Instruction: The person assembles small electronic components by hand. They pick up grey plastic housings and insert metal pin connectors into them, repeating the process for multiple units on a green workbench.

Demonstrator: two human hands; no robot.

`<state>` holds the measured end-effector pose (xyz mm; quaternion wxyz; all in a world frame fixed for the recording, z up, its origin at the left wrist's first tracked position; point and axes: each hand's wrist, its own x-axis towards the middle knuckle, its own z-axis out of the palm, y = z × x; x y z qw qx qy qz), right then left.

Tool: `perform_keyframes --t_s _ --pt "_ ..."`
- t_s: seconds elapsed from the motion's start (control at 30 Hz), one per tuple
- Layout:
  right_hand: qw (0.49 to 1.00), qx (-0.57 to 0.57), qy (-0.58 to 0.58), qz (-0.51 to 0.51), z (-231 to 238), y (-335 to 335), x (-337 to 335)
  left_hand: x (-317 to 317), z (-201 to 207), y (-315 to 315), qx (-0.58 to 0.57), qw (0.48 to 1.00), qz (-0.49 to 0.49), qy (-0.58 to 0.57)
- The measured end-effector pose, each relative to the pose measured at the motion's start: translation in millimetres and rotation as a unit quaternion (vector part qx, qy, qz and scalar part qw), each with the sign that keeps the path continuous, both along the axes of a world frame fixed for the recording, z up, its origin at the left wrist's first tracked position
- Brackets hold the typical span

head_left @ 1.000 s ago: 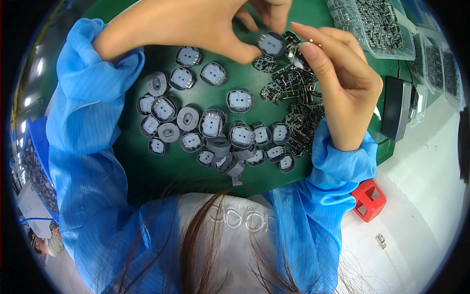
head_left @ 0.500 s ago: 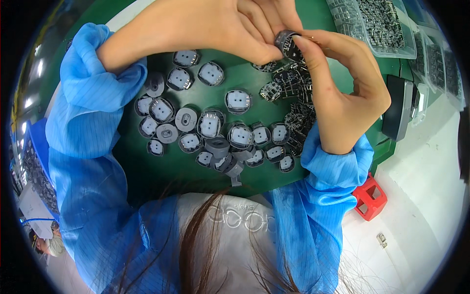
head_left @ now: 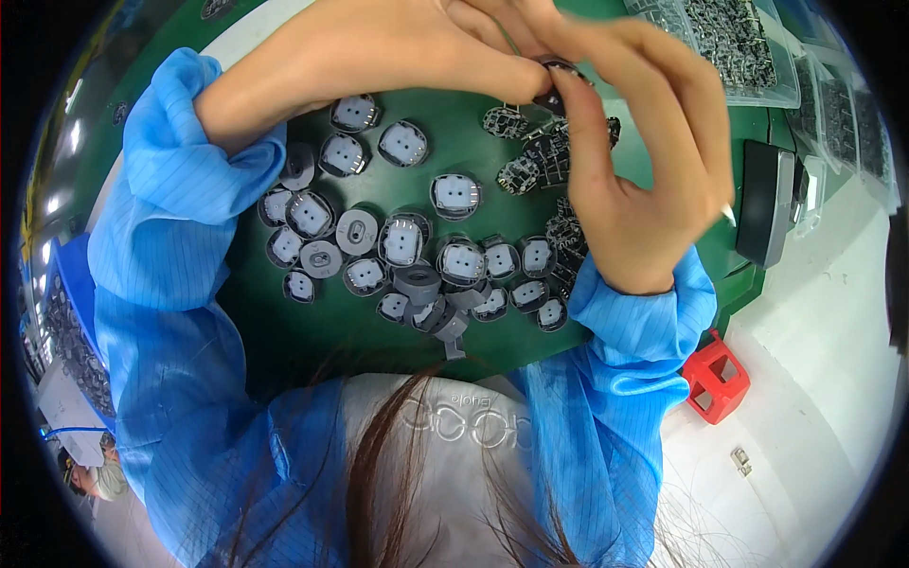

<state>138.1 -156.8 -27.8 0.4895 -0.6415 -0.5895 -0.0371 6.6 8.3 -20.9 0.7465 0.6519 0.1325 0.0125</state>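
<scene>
My left hand (head_left: 464,52) and my right hand (head_left: 649,161) meet above the far middle of the table. Between their thumbs and fingers is a small dark round housing (head_left: 549,95), mostly covered by the fingers. Beneath my right hand lies a heap of small black circuit boards (head_left: 549,156), with a loose board (head_left: 505,121) at its far side. Nearer to me, several grey round housings with white inner faces are spread out, one of them (head_left: 456,194) standing apart. Some lie turned over, such as a grey housing (head_left: 357,231) with its outer side up.
A clear plastic bin (head_left: 772,90) full of metallic parts stands at the far right, with more clear bins (head_left: 843,118) beyond it. A dark grey device (head_left: 765,204) sits at the table's right edge. On the floor is a red plastic stool (head_left: 717,379). A blue bin (head_left: 76,275) stands at left.
My right hand has shifted slightly left, its fingers reaching farther over toward my left hand. The housing is turned and more hidden. Both hands keep hold of it.
</scene>
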Motion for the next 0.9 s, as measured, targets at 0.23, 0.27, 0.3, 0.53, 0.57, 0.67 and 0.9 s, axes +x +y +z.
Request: perform_keyframes --t_s 0.23,0.27,0.3,0.53,0.57,0.67,0.9 --pt "0.936 -0.183 0.284 0.097 0.2 -5.8 5.6 -2.5 11.8 -15.7 0.149 0.986 0.068 -0.025" --pt "0.934 -0.18 0.292 0.101 0.7 -6.6 5.6 -1.7 14.7 -20.0 0.172 0.982 0.076 -0.035" --pt "0.932 -0.176 0.3 0.104 0.7 -7.2 5.4 -1.9 17.3 -25.0 0.194 0.977 0.084 -0.043" --pt "0.977 -0.103 0.185 -0.023 -9.8 -4.4 19.3 7.0 -6.8 6.6 0.298 0.939 0.126 -0.117" --pt "0.989 -0.049 0.129 -0.063 -12.9 0.2 19.5 6.4 -5.3 16.6 0.357 0.918 0.129 -0.112" --pt "0.983 -0.162 0.047 -0.077 -6.2 -2.3 29.7 -8.3 9.2 47.4 0.577 0.799 0.16 -0.052" --pt "0.976 -0.202 0.071 -0.039 -7.7 0.4 22.0 -26.8 -27.9 99.3 0.806 0.544 0.2 0.12"
